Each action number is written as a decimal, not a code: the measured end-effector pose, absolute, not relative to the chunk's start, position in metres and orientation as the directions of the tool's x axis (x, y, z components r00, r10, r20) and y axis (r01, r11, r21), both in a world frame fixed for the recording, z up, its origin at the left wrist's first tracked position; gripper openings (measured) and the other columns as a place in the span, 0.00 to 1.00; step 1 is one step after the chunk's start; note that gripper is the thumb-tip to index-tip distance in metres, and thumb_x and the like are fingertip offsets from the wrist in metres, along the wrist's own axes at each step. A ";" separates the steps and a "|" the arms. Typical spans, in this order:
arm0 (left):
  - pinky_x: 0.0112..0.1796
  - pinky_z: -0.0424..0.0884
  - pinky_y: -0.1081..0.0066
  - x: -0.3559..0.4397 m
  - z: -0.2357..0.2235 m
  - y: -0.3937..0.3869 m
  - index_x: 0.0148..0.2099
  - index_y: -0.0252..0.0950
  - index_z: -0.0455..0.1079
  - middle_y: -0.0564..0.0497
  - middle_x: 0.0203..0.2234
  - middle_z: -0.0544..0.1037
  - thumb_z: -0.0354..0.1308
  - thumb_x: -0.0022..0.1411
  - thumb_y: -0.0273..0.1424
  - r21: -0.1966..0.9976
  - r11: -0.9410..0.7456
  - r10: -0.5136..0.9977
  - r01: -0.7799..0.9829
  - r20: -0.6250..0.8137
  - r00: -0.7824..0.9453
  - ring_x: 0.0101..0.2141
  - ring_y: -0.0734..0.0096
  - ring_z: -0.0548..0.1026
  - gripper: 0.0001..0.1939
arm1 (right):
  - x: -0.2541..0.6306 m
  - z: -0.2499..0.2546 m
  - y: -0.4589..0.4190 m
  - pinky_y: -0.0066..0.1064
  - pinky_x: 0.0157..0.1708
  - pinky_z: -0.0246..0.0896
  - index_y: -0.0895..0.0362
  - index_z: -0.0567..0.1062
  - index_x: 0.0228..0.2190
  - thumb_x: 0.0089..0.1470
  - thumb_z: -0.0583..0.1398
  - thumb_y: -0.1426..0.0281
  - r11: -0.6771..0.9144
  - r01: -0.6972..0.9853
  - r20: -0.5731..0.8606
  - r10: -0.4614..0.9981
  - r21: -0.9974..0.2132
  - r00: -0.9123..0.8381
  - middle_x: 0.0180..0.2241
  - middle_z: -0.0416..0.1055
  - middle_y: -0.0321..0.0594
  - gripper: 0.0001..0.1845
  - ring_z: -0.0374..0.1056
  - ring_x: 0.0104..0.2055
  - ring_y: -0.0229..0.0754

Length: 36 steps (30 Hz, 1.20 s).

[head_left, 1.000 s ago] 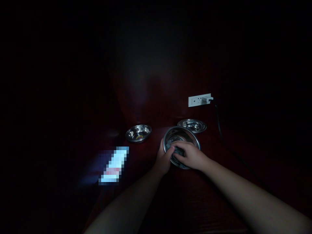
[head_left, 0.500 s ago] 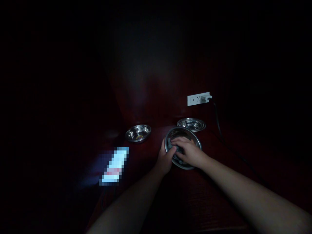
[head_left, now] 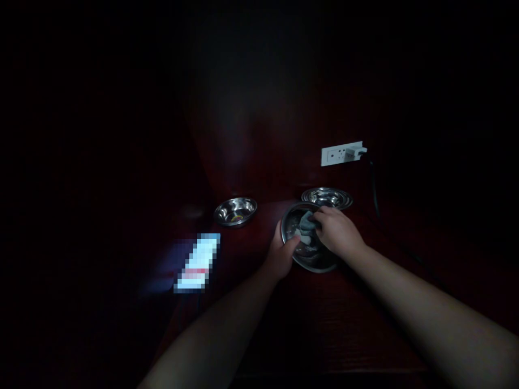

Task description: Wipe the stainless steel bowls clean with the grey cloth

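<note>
A shiny steel bowl (head_left: 320,263) is tilted toward me above the dark red tabletop. My left hand (head_left: 281,252) grips its left rim, the thumb over the inside and the fingers behind the wall. Inside the bowl, my right hand (head_left: 338,232) pinches a grey-green cloth (head_left: 307,222) near the right rim. Part of the cloth hangs down against the bowl's inner wall, close to my left thumb. The fingertips of my right hand are partly hidden by the cloth and the dim light.
Left of the bowl stands a shallow steel bowl (head_left: 235,210) with a yellow sticker. Behind it are stacked steel dishes (head_left: 327,198). A lit, blurred-out phone-like screen (head_left: 198,263) glows at left. A plug with a black cable (head_left: 375,189) sits in the wall socket (head_left: 341,154).
My right hand has drawn back to the right from the bowl's middle, lifting the cloth into a pinch. More of the bowl's inside shows. My left hand keeps its hold on the rim.
</note>
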<state>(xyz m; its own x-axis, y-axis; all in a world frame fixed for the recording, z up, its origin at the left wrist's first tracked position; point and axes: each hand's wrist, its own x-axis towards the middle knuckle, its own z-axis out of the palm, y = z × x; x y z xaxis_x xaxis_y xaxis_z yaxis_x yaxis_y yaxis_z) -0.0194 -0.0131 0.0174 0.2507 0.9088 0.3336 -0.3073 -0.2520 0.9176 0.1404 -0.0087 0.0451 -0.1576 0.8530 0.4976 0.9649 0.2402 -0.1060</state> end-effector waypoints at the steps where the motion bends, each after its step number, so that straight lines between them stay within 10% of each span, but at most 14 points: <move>1: 0.51 0.60 0.64 -0.019 0.018 -0.013 0.53 0.36 0.60 0.47 0.47 0.71 0.55 0.52 0.27 0.920 -0.252 0.911 -0.301 0.330 0.246 0.48 0.62 0.68 0.24 | 0.141 0.045 -0.008 0.35 0.42 0.55 0.58 0.75 0.36 0.47 0.54 0.77 0.228 0.970 0.475 0.865 -0.081 -0.163 0.37 0.69 0.45 0.14 0.61 0.41 0.47; 19: 0.48 0.62 0.65 -0.016 0.019 -0.010 0.52 0.36 0.62 0.47 0.44 0.73 0.53 0.53 0.27 0.931 -0.257 0.936 -0.258 0.306 0.174 0.45 0.64 0.69 0.22 | 0.140 0.046 -0.016 0.31 0.34 0.57 0.55 0.73 0.34 0.43 0.57 0.73 0.275 0.946 0.177 0.953 -0.173 -0.245 0.34 0.73 0.43 0.12 0.68 0.36 0.45; 30: 0.51 0.60 0.65 -0.018 0.008 -0.006 0.52 0.35 0.62 0.46 0.46 0.72 0.48 0.60 0.37 0.922 -0.307 0.933 -0.236 0.340 0.114 0.47 0.65 0.69 0.19 | 0.134 0.041 -0.023 0.29 0.34 0.59 0.57 0.73 0.31 0.47 0.56 0.71 0.575 0.619 0.209 0.800 -0.535 -0.563 0.29 0.71 0.37 0.07 0.66 0.32 0.39; 36: 0.52 0.59 0.64 -0.017 0.010 -0.007 0.53 0.34 0.61 0.44 0.48 0.71 0.46 0.61 0.40 0.923 -0.268 0.927 -0.277 0.325 0.187 0.48 0.64 0.68 0.22 | 0.124 0.041 -0.026 0.30 0.35 0.59 0.57 0.72 0.28 0.47 0.55 0.76 0.652 0.532 0.359 0.751 -0.541 -0.555 0.28 0.70 0.36 0.07 0.65 0.31 0.38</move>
<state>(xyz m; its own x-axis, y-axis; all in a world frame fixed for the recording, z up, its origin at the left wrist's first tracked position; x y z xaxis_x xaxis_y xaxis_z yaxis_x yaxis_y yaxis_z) -0.0170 -0.0075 0.0103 0.1873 0.9270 0.3250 -0.2773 -0.2675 0.9228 0.1238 -0.0261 0.0407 -0.5549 0.7506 0.3588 0.5318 0.6517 -0.5408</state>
